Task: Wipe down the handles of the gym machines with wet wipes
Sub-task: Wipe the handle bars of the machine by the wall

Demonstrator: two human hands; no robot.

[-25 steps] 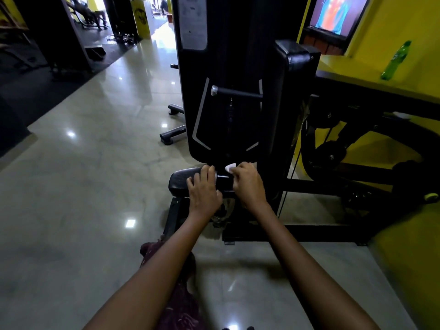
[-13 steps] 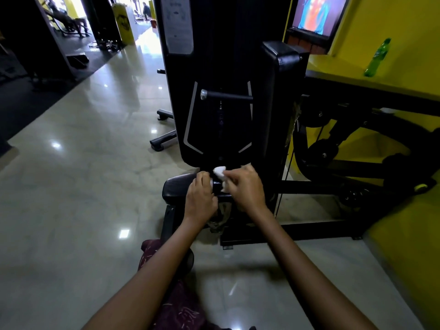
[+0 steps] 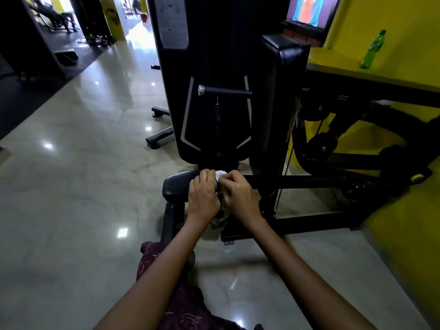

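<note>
Since earlier, the right hand [image 3: 238, 194] is brought against the left hand [image 3: 203, 195], both pinching the wipe [image 3: 220, 173], soft and limp, best bunched, at the pad's [image 3: 177, 186] right edge.

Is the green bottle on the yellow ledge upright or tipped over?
Upright: the green bottle stands on its base on the yellow ledge, cap up.

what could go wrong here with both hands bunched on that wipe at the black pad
1. The white wipe is balled small between the left hand and right hand, so it may cover little surface.
2. The handle bar higher on the machine sits untouched and could get skipped.
3. A wet wipe might drip on the glossy floor.
</note>
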